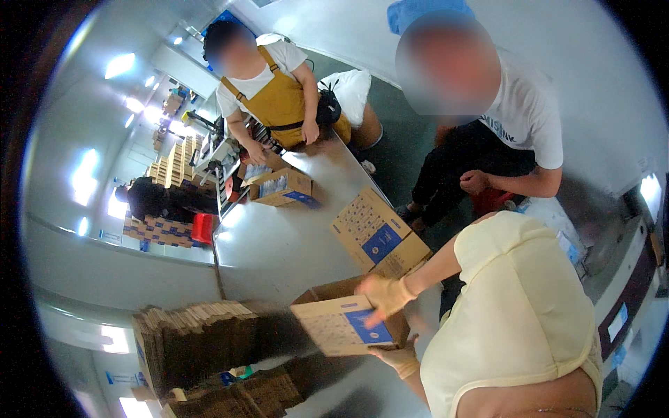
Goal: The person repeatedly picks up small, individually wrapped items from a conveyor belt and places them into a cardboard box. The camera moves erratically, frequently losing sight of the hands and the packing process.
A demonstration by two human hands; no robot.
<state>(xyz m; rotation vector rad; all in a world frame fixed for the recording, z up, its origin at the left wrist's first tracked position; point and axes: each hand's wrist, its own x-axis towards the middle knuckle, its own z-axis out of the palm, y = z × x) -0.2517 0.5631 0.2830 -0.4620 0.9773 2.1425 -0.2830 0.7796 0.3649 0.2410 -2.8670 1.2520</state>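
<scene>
Down near the bottom, the right hand (398, 360) in a tan glove cups the underside of an open brown cardboard box with a blue label (343, 322), fingers curled up against it, while the left hand (385, 295) — also gloved — lies spread over the box's top edge, fingers pressing down on the printed face. The box is held just above the grey metal table (279, 244). Left of it sits a tall stack of flattened brown cartons (191, 338). Further up the table lies a folded printed carton (376, 233), then a small open cardboard box (282, 188) — beside a person in a mustard apron (279, 101).
</scene>
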